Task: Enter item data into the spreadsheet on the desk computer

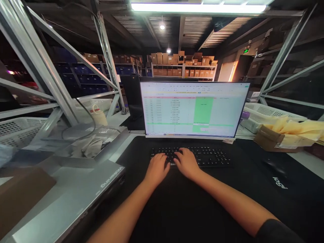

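Note:
Both hands rest over a black keyboard on a dark desk mat. My left hand lies on its left end, fingers spread over the keys and holding nothing. Just right of it, my right hand touches the middle keys, its fingers apart and empty. Behind the keyboard stands a monitor showing a spreadsheet with a green column and a green row. A black mouse sits off to the right, with neither hand on it.
At left are a grey box, an open tray with packets and a cream bottle. To the right, a cardboard box holds yellow envelopes beside a white basket. Metal posts frame the desk; shelves of cartons stand beyond.

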`<control>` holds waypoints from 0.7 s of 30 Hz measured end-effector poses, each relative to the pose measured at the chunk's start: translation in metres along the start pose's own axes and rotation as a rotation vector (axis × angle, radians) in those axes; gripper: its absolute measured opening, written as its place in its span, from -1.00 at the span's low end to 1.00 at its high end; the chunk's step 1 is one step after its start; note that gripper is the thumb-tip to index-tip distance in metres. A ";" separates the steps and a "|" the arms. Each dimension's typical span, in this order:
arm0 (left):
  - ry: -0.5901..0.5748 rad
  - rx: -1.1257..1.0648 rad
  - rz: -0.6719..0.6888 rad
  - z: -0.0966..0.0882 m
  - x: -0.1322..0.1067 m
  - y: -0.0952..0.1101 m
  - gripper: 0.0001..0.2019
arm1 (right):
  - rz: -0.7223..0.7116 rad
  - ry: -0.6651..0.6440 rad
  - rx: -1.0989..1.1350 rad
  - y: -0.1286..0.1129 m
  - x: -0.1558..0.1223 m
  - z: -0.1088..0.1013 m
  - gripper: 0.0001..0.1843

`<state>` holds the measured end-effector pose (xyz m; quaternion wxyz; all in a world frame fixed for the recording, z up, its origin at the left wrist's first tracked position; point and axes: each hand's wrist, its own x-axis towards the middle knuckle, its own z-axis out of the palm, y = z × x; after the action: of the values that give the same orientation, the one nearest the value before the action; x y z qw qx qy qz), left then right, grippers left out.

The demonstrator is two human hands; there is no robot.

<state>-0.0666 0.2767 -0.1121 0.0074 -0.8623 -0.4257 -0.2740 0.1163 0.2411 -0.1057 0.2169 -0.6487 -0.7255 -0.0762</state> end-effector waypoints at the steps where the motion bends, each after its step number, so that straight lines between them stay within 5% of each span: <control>1: 0.005 -0.005 0.003 0.002 0.000 -0.001 -0.73 | -0.001 -0.007 0.001 0.001 -0.001 0.001 -0.54; 9: 0.080 -0.031 0.051 0.016 0.003 -0.012 -0.70 | -0.011 -0.005 0.003 0.003 -0.005 0.001 -0.53; 21: 0.038 0.062 0.001 0.015 0.000 -0.011 -0.60 | -0.012 -0.026 0.019 0.005 -0.005 -0.003 -0.57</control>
<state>-0.0677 0.2879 -0.1273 0.0424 -0.8566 -0.4334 -0.2769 0.1222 0.2362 -0.1063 0.2134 -0.6431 -0.7328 -0.0623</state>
